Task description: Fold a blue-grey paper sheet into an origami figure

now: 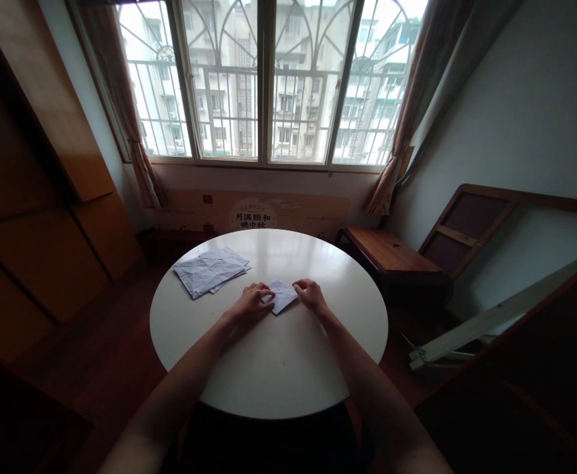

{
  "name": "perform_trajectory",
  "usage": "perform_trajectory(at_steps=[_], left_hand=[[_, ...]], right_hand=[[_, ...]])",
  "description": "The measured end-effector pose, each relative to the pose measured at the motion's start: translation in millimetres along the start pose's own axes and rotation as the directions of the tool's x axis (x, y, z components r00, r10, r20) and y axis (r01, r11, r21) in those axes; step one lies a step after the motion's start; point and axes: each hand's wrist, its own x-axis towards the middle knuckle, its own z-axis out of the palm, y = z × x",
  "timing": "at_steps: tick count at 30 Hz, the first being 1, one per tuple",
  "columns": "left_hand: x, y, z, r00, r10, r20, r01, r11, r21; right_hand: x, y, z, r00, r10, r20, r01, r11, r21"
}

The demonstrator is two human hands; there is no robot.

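A small folded piece of paper (282, 297), pale bluish and roughly diamond-shaped, lies on the round white table (278, 382) between my hands. At its left corner is my left hand (255, 299), the fingers bent and closed on the paper's edge. My right hand (310, 294) pinches the opposite corner between thumb and fingertips. Farther back on the left side of the table rests a stack of creased paper sheets (210, 270), apart from both hands.
A low wooden table (392, 250) stands beyond the right edge of the round table. Under the barred window (263, 85) leans a printed cardboard panel (308, 210). Wooden cabinets (36, 263) line the left; a pale slatted piece (466, 339) leans at the right.
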Motion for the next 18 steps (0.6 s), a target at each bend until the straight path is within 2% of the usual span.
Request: perform_trajectory(at_steps=[3,8,18], left_hand=[[0,0,-0.1,1.0,0.001,-0.005,-0.001,1.0,-0.008],[-1,0,0.2,1.0,-0.009,0.008,0.009,1.0,-0.001],[0,3,-2.5,0.999,-0.029,0.033,0.029,0.999,0.018]], right_hand=[[0,2,-1,0.998,0.054,0.01,-0.054,0.998,-0.03],[-3,-1,-4,0.991,0.097,0.091,-0.089,0.992,-0.089],[-8,-13,-9,0.959,0.092,0.267,-0.026,0.97,-0.241]])
